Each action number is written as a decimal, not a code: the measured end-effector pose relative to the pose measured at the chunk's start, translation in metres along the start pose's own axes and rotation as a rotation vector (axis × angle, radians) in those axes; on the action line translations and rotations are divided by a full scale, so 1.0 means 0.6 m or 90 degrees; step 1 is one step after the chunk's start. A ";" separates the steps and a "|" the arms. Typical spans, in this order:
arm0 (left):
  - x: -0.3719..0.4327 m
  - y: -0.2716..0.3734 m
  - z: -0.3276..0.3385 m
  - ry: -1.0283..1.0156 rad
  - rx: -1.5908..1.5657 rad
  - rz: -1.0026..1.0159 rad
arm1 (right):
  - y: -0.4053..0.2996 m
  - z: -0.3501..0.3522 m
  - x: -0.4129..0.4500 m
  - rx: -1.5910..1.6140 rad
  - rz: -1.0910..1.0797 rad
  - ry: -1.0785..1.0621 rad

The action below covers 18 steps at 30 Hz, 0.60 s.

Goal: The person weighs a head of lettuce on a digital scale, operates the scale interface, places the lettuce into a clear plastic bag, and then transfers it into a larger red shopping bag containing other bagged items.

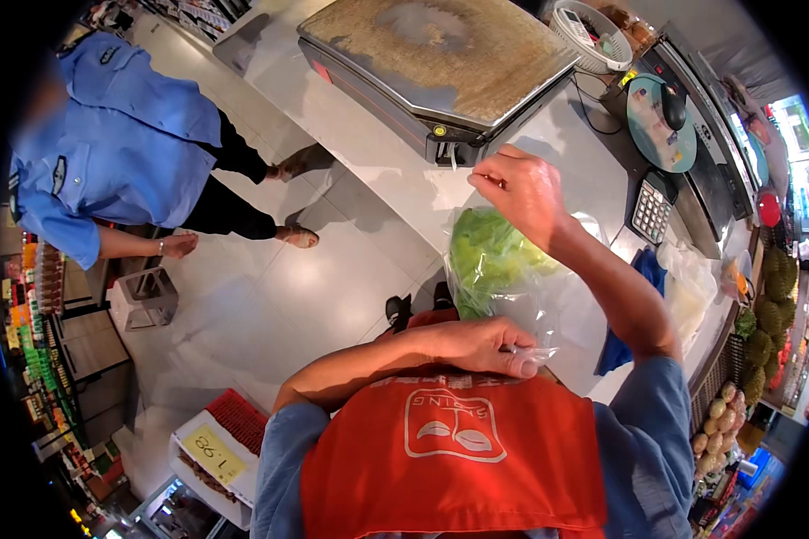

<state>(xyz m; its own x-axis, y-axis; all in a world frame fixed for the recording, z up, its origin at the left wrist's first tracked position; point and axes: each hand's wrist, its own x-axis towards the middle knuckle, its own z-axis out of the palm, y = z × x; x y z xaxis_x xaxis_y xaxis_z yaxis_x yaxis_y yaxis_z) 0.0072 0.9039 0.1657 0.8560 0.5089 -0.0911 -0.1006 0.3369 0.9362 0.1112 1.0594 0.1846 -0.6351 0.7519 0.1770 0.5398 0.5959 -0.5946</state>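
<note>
My left hand [489, 345] grips the gathered end of a clear plastic bag [546, 323], close to my red apron [445, 465]. Inside the bag, leafy green lettuce [489, 252] rests on the light counter. My right hand [518, 192] is raised beyond the lettuce with its fingers curled together. No object shows in its pinch. Just past those fingertips, a small white paper strip [454, 158] sticks out of the label slot of a weighing scale [438, 54]. The scale's metal platter is stained brown.
A calculator [652, 210], a mouse [673, 108] on a round pad and a white basket [590, 40] sit to the right. Blue cloth [647, 276] and white plastic bags [686, 283] lie nearer. A person in a blue shirt [121, 135] stands on the tiled floor at left.
</note>
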 end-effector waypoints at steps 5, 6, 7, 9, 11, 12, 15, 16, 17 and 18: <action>0.025 -0.082 0.008 -0.016 -0.017 0.046 | 0.009 0.062 0.012 -0.081 0.138 -0.001; 0.020 -0.052 0.008 -0.019 -0.025 -0.130 | 0.009 0.074 0.014 -0.090 0.141 -0.005; 0.020 -0.066 0.010 -0.024 -0.029 -0.122 | 0.009 0.086 0.016 -0.101 0.140 0.019; 0.023 -0.099 0.011 0.054 0.071 0.094 | 0.004 0.100 0.019 -0.120 0.140 0.042; 0.024 -0.115 0.008 0.039 0.089 0.082 | 0.000 0.106 0.023 -0.153 0.136 0.061; 0.022 -0.117 0.007 0.028 0.109 0.061 | 0.002 0.111 0.023 -0.159 0.137 0.059; 0.019 -0.119 0.004 0.020 0.124 0.062 | 0.005 0.121 0.026 -0.178 0.169 0.087; 0.018 -0.126 0.006 0.015 0.123 0.065 | 0.002 0.121 0.028 -0.175 0.197 0.088; 0.017 -0.137 0.010 0.050 0.108 0.093 | 0.000 0.122 0.031 -0.172 0.225 0.089; 0.018 -0.138 0.012 0.084 0.092 0.122 | 0.000 0.123 0.031 -0.178 0.228 0.089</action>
<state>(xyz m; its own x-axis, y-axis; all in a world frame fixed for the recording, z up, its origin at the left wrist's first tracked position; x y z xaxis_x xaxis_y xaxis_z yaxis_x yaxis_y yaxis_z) 0.0285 0.8759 0.0894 0.7539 0.6544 0.0582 -0.1730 0.1123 0.9785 0.0585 1.0529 0.1299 -0.3116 0.9433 0.1141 0.8512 0.3305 -0.4076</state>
